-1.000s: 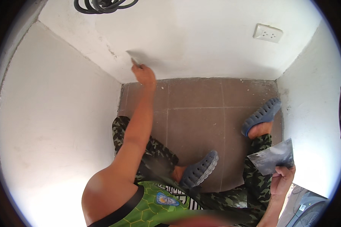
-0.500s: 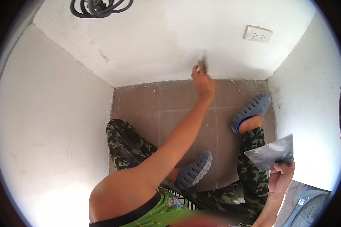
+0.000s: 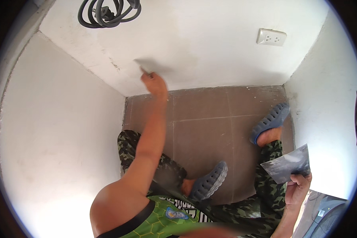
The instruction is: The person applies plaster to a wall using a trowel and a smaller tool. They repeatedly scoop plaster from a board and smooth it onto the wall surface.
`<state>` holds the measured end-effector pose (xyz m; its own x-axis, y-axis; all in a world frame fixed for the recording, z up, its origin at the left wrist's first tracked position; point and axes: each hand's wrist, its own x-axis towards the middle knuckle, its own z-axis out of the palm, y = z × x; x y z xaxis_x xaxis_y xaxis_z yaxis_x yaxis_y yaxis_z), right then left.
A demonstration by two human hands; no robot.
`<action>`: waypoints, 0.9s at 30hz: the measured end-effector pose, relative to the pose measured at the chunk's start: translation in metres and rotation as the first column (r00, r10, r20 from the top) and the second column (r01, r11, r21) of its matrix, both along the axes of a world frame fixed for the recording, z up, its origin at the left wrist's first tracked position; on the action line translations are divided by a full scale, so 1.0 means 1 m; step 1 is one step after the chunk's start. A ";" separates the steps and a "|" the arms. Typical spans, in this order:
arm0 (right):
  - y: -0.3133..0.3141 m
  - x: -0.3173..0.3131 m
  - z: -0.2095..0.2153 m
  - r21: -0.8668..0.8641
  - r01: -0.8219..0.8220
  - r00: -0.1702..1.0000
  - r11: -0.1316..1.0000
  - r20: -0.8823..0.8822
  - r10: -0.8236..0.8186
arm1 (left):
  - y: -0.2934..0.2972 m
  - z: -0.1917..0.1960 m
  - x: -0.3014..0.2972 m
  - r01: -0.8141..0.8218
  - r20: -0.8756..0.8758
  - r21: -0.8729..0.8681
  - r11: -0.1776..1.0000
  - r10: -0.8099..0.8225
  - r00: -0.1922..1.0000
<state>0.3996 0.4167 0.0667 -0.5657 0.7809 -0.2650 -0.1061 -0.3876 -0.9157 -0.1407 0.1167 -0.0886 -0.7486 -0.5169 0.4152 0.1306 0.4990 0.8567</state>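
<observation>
My left hand (image 3: 154,84), slightly blurred, is stretched out to the low white wall (image 3: 214,51) ahead. Its fingers are closed round a putty knife (image 3: 145,72), whose thin blade is smeared by motion and points up and left at the wall. Whether the blade touches the wall I cannot tell. Down at the right, my right hand (image 3: 298,189) grips the lower edge of a flat grey metal sheet (image 3: 288,163), thumb on top. Pale smears of filler cover part of that sheet.
A coiled black cable with a plug (image 3: 105,15) hangs at the upper left. A white wall socket (image 3: 271,37) sits at the upper right. Grey clogs (image 3: 270,123) and camouflage trousers rest on brown floor tiles (image 3: 202,104). A grey-blue fan (image 3: 327,216) stands at the lower right.
My left hand has swept left along the wall with the putty knife. The view has shifted slightly. My right hand still grips the metal sheet in much the same place.
</observation>
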 end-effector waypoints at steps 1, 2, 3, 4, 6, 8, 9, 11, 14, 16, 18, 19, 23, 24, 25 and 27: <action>-0.001 -0.001 0.002 0.007 0.030 1.000 1.000 -0.006 -0.030 | 0.033 0.003 0.010 0.021 0.001 -0.061 0.998 -0.021 1.000; -0.002 -0.002 0.003 0.015 0.060 0.998 0.998 -0.013 -0.060 | 0.066 0.007 0.021 0.017 -0.085 -0.164 0.986 -0.031 0.996; -0.003 -0.003 0.004 0.013 0.079 0.997 0.997 -0.015 -0.079 | 0.097 0.010 0.031 0.046 -0.078 -0.192 0.980 -0.062 0.995; -0.004 -0.004 0.005 0.006 0.097 0.995 0.995 -0.018 -0.097 | 0.126 0.011 0.044 0.078 -0.049 -0.244 0.967 -0.093 0.994; -0.006 -0.005 0.005 0.004 0.097 0.995 0.995 -0.036 -0.096 | 0.171 0.008 0.071 0.214 0.010 -0.295 0.931 -0.221 0.975; -0.006 -0.005 0.004 0.026 0.055 0.995 0.998 -0.089 -0.053 | 0.202 -0.004 0.099 0.305 0.027 -0.409 0.860 -0.323 0.946; -0.005 -0.004 0.003 0.021 0.061 0.997 0.998 -0.056 -0.060 | 0.210 -0.012 0.107 0.335 0.030 -0.428 0.839 -0.357 0.934; -0.004 -0.002 0.002 0.012 0.036 0.997 0.999 -0.068 -0.035 | 0.212 -0.031 0.116 0.422 0.073 -0.463 0.779 -0.441 0.894; -0.001 0.003 0.001 0.004 0.072 0.997 0.997 -0.022 -0.072 | 0.161 -0.060 0.106 0.322 0.040 -0.397 0.860 -0.334 0.942; 0.001 0.004 0.000 -0.003 0.057 0.998 0.998 -0.027 -0.057 | 0.096 -0.071 0.090 0.143 -0.063 -0.211 0.967 -0.160 0.985; 0.001 0.004 -0.003 -0.005 0.051 0.998 0.999 -0.047 -0.052 | 0.024 -0.069 0.062 -0.043 -0.197 0.101 0.994 0.063 0.978; 0.001 0.003 -0.005 -0.005 0.063 0.998 0.998 0.005 -0.063 | -0.012 -0.061 0.039 -0.176 -0.033 0.202 0.964 0.186 0.982; 0.001 -0.002 -0.009 -0.011 0.010 0.999 1.000 0.037 -0.009 | -0.088 -0.018 -0.015 -0.186 -0.101 0.066 0.980 0.192 0.976; 0.001 -0.004 -0.008 -0.029 0.033 0.998 0.999 0.058 -0.031 | -0.088 -0.007 -0.022 -0.167 -0.048 0.028 0.986 0.168 0.985; 0.000 -0.005 -0.006 -0.032 -0.012 1.000 0.999 0.028 0.013 | -0.082 0.004 -0.025 -0.147 0.004 -0.010 0.989 0.147 0.989; -0.002 -0.008 0.000 -0.051 -0.021 0.999 0.999 0.025 0.022 | -0.045 0.014 -0.016 -0.120 -0.016 0.038 0.992 0.121 0.993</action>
